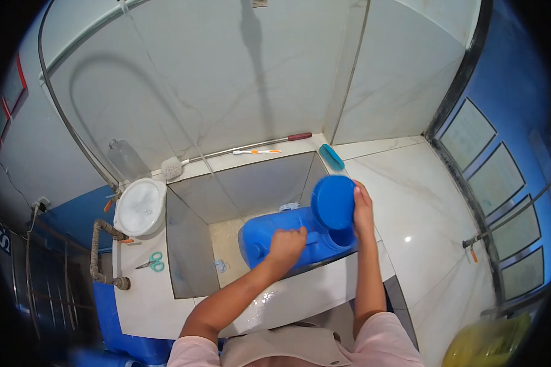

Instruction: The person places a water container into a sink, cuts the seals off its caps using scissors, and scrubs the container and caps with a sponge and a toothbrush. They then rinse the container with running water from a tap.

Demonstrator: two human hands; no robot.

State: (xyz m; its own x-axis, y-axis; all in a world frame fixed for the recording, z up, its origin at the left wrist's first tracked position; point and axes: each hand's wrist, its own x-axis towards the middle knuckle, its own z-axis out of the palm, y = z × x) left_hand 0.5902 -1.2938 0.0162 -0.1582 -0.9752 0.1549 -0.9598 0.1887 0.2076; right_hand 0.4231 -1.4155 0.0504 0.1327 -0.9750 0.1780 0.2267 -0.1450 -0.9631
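Note:
A blue plastic jug (263,232) lies tilted in the tiled sink (193,257), its round mouth toward the right. My left hand (288,246) is closed around the jug's handle. Above the mouth, my right hand (363,211) grips the edge of a round blue lid (332,200), held apart from the opening at least in part. Some fingers of the right hand are hidden behind the lid. A thin stream of water seems to fall into the sink behind the jug.
Along the sink's back ledge lie a long-handled brush (245,148), a toothbrush (257,151) and a teal scrub brush (331,157). On the left are a white basin (140,207), green-handled scissors (157,262), a clear bottle (127,159) and a pipe (95,251).

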